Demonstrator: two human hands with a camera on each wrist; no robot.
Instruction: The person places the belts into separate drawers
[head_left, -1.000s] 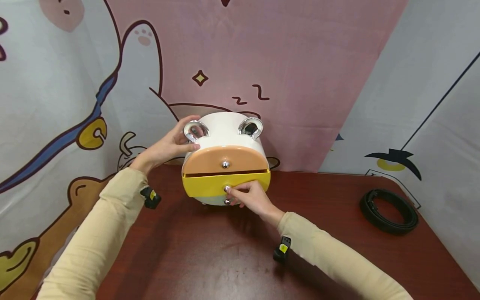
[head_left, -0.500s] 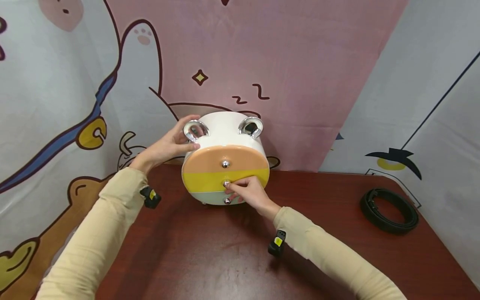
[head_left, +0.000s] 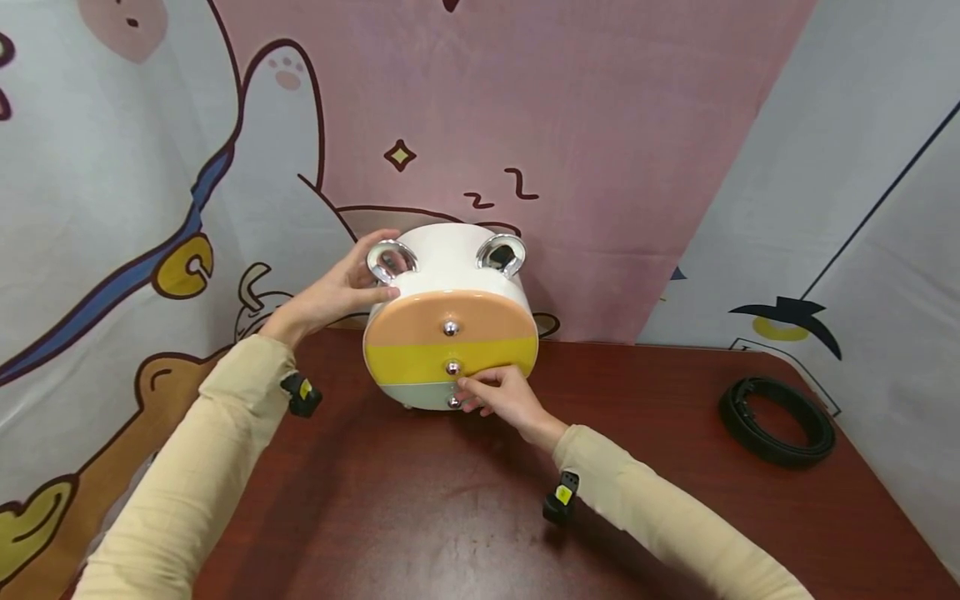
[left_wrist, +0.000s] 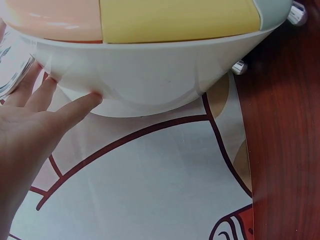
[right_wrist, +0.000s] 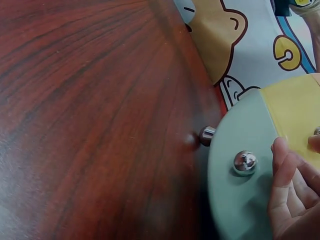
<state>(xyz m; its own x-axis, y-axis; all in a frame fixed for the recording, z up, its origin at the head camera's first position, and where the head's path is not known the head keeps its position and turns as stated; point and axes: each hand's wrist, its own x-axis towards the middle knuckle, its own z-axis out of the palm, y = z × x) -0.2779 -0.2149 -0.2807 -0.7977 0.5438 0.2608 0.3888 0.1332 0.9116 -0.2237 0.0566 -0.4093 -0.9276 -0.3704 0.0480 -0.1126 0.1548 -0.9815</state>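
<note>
A small white drawer box with two ring-shaped chrome ears stands at the back of the table. Its orange drawer, yellow drawer and pale green drawer are all pushed in flush. My left hand rests spread against the box's left side by the ear, thumb and fingers fairly straight on the white shell. Just in front of the lower drawers is my right hand, its fingers loosely bent and free of the yellow drawer's knob. Beside them, the green drawer's knob is ungripped.
A coiled black belt lies on the right of the dark red wooden table. A cartoon-printed cloth hangs close behind the box.
The yellow drawer, partly out a second ago, slid in until flush. My right hand then let go of its knob and dropped slightly lower. My left hand stayed put.
</note>
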